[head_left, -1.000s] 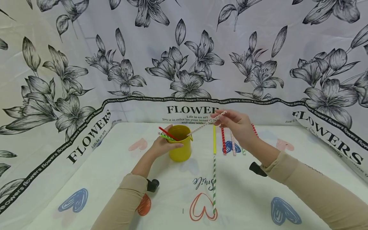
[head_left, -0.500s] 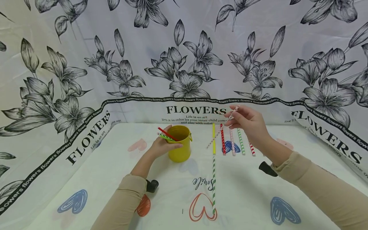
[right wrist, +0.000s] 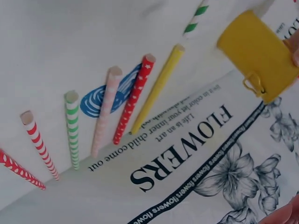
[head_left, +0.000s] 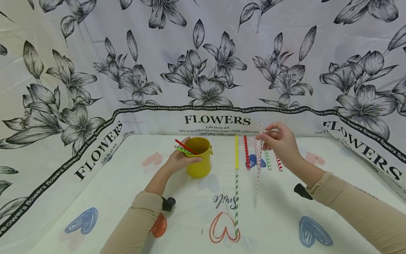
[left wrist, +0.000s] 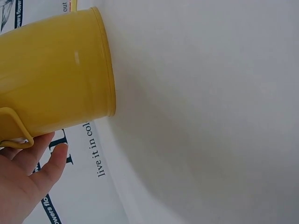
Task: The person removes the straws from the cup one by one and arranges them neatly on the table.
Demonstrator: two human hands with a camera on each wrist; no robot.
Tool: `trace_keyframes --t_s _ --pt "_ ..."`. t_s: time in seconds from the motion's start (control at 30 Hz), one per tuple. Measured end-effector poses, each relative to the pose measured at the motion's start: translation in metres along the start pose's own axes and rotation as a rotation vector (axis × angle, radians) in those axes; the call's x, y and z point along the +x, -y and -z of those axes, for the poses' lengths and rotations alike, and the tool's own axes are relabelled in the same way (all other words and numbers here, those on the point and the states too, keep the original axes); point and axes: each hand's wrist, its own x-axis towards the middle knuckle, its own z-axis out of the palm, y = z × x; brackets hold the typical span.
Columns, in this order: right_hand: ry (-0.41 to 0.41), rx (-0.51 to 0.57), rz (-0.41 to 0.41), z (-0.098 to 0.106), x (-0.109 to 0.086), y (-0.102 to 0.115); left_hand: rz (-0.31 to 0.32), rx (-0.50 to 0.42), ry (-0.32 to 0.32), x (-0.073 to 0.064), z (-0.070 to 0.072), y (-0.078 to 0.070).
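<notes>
My left hand (head_left: pixel 177 163) grips the small yellow bucket (head_left: pixel 198 169) from its left side, thumb across the near wall below the rim. A red straw (head_left: pixel 184 146) and green-patterned straws (head_left: pixel 183 150) lean out over that side, close to the hand. To the right, my right hand (head_left: pixel 283 144) pinches a white straw with small dark dots (head_left: pixel 258 173) near its top. It hangs almost upright, overlapping the pink straw (right wrist: pixel 106 112) in the head view. In the left wrist view, fingers (left wrist: pixel 51 168) show beside the bucket's handle (left wrist: pixel 18 126).
A row of paper straws lies at the back right: yellow (head_left: pixel 236 151), red with white marks (head_left: pixel 246 155), pink, green-striped (right wrist: pixel 72 130), red-striped (right wrist: pixel 41 144) and another red one (right wrist: pixel 21 170). Nearer, a dark-green striped straw (head_left: pixel 236 204) lies lengthwise on the patterned cloth (head_left: pixel 269 225).
My right hand has moved right, away from the bucket, with the dotted straw. The straw's lower end has swung from the bucket's rim to hanging down. My left hand stays on the bucket.
</notes>
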Motion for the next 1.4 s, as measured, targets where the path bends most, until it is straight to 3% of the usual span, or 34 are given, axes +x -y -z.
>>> trace_keyframes --t_s 0.47,0.83,1.4 --pt "0.131 -0.236 -0.11 -0.009 -0.006 -0.037 -0.001 0.006 0.001 0.001 0.0 0.001" --pt "0.201 -0.288 -0.167 -0.022 -0.019 -0.066 -0.013 0.011 0.003 0.002 0.002 0.001" --pt "0.279 -0.364 -0.219 -0.034 -0.03 -0.088 -0.011 0.008 0.0 0.002 0.0 0.002"
